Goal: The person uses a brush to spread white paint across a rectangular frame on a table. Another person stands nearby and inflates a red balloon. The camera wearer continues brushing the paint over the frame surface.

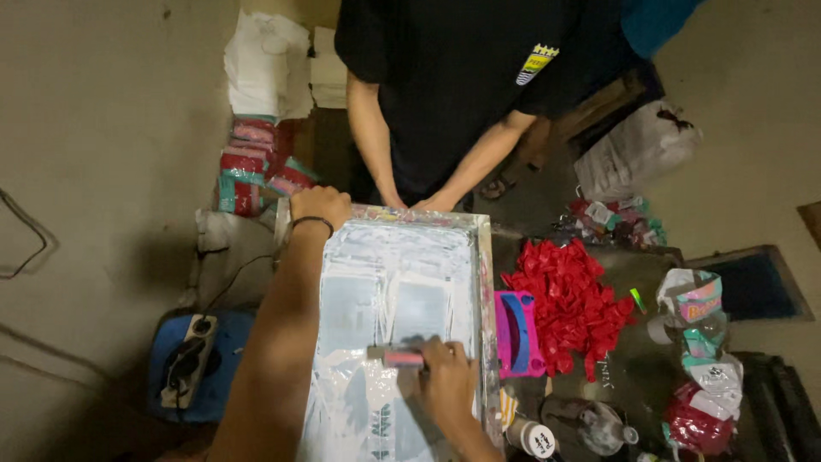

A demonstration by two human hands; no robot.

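Two hands work a screen-printing frame (483,282) that lies on a cluttered table. The right hand (446,376) is closed around a short squeegee (395,356), pressing it onto the pale mesh near the frame's near end. The left hand (320,205) is curled over the frame's far left corner, gripping it. A second person's hands (415,205) rest on the frame's far edge.

Doing this pull well seems to call for even downward pressure, a steady blade angle, and the frame pinned flat so the mesh does not shift.

Right of the frame lies a pink and blue holder (516,334), and beyond it a heap of red plastic pieces (569,304). Farther right sit crumpled wrappers (697,329) in white, pink and green. Left of the frame's far corner stand stacked red and green packets (248,167), with white bundles (265,64) above them. A round white-labelled cap (539,441) sits by the frame's near right corner.
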